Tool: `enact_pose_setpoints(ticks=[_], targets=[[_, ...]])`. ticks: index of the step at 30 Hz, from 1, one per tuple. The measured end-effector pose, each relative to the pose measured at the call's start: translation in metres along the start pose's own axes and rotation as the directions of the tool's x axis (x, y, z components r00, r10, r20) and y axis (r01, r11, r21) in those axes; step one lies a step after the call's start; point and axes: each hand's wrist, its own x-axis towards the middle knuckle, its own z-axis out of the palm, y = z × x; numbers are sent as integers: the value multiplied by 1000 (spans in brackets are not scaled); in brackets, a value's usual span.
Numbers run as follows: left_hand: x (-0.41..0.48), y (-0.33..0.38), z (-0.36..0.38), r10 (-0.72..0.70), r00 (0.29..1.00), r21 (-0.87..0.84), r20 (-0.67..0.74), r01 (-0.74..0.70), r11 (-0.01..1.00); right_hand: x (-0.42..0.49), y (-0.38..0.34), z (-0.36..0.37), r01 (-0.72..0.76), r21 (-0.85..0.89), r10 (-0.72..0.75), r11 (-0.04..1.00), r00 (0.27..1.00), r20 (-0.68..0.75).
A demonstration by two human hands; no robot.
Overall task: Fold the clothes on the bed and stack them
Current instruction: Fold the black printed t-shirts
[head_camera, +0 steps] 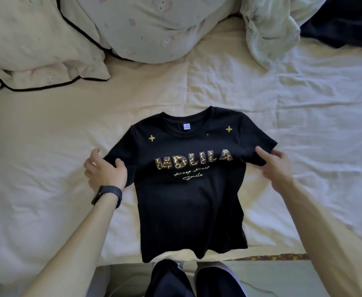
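Note:
A black T-shirt [188,202] with gold leopard-print lettering and two gold stars lies front side up on the bed, collar away from me, hem at the near bed edge. My left hand [106,171] pinches the left sleeve, thumb on top of the fabric. My right hand [277,166] grips the right sleeve, with its thumb on top and fingers beyond the sleeve's edge. Both sleeves are spread outward.
The cream bed sheet [47,168] is wrinkled. A pillow with black piping [36,46] lies at the far left, and a bunched floral duvet [165,26] at the far middle. A dark garment [345,20] sits in the far right corner. My legs [193,279] stand at the bed's near edge.

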Motion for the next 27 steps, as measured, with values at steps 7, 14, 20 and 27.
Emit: enact_pose_setpoints(ticks=[7,14,20,27], targets=[[-49,135,61,693,666,86,275,-736,672,-4,19,-4,-71,111,62,991,995,77],[-21,245,133,616,643,339,455,-765,548,29,13,-1,144,44,-145,989,989,12],[-7,251,134,724,641,84,255,-760,644,30,11,-1,281,-87,-291,956,948,-132],[-24,286,152,655,546,136,522,-812,568,37,13,5,-43,34,45,998,997,-70]])
